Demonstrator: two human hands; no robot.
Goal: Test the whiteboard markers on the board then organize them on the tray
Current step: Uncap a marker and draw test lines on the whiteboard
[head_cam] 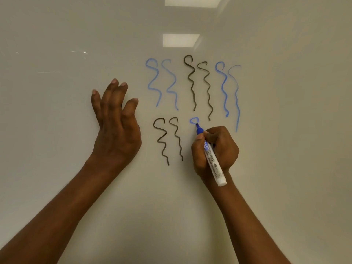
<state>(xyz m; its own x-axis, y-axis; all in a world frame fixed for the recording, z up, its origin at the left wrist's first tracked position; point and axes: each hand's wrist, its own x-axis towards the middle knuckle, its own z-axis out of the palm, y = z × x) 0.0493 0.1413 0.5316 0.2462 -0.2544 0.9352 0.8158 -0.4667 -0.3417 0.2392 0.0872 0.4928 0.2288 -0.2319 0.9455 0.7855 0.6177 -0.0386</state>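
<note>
A white whiteboard (76, 187) fills the view. My right hand (219, 151) grips an uncapped blue marker (212, 159) with a white barrel. Its tip touches the board at the bottom of a small blue loop (194, 120). My left hand (116, 122) lies flat against the board to the left, fingers straight and spread. Several wavy test lines are on the board: blue pairs at upper left (162, 82) and upper right (230, 92), black pairs at upper middle (200, 84) and lower left (167, 140). No tray is in view.
Two ceiling lights are mirrored in the board near the top (181, 40). The board's surface is unmarked to the left of my left hand, below both forearms and on the right side.
</note>
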